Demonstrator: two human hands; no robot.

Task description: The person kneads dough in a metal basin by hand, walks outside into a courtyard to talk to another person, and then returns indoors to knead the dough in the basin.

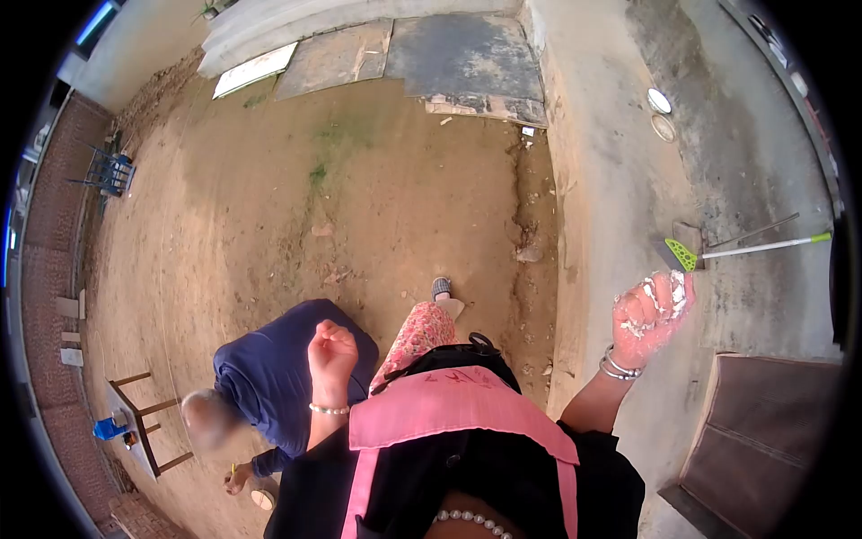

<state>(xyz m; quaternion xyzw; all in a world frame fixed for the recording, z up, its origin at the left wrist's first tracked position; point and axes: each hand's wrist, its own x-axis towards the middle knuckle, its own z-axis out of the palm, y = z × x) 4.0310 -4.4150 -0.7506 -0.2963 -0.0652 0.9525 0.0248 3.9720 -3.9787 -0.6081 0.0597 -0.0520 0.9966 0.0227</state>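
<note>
My left hand (332, 355) is raised at the left of my body, its fingers curled in, with no object showing in them. A beaded bracelet (329, 410) circles that wrist. On the other side my right hand (648, 319) is held up in a fist. A white, sticky paste (663, 295) is smeared over its fingers and knuckles, and no object sticks out of it. Silver bangles (620, 364) sit at this wrist. I wear a pink apron (462, 409) over black clothes. Both hands are up in the air, apart from each other.
At my left a person in dark blue (292, 373) bends low, one hand near a small round item (262, 499). Farther left stands a table (135, 431) with a blue object. A green and white broom (763, 246) lies on the concrete ledge at right, with round dishes (660, 112) farther along.
</note>
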